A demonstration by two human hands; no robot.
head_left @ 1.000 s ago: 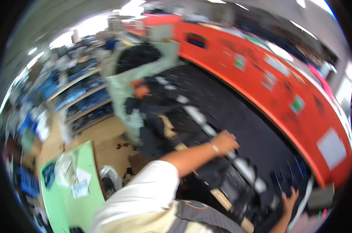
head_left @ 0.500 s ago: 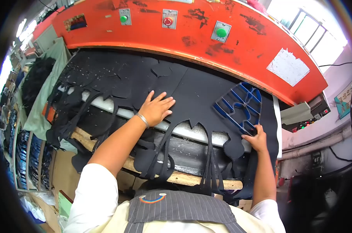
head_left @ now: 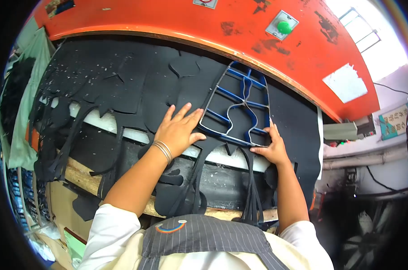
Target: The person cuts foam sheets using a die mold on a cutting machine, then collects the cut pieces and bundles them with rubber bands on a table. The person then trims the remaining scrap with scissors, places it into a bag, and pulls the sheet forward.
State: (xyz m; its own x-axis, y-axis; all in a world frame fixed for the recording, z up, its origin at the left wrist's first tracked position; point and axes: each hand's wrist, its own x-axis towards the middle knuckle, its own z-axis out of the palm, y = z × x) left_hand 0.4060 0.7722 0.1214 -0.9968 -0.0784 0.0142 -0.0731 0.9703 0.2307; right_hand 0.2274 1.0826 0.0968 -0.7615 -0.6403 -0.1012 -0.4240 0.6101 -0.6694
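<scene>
A blue metal cutting die with curved inner blades lies on the black sheet material. At its lower right corner my right hand grips the edge between thumb and fingers. My left hand, with bracelets at the wrist, rests flat on the black sheet with fingers spread, its fingertips close to the die's left edge. Cut-out gaps and hanging black strips run along the sheet's near edge, above a pale bar showing through.
Behind the sheet stands an orange machine beam with a green button and a white paper. A worn wooden bar runs along the near side. Green cloth hangs at the left; a pipe is at the right.
The blue die has moved left across the black sheet with my right hand at its edge, and now lies near my left hand. The view has also shifted.
</scene>
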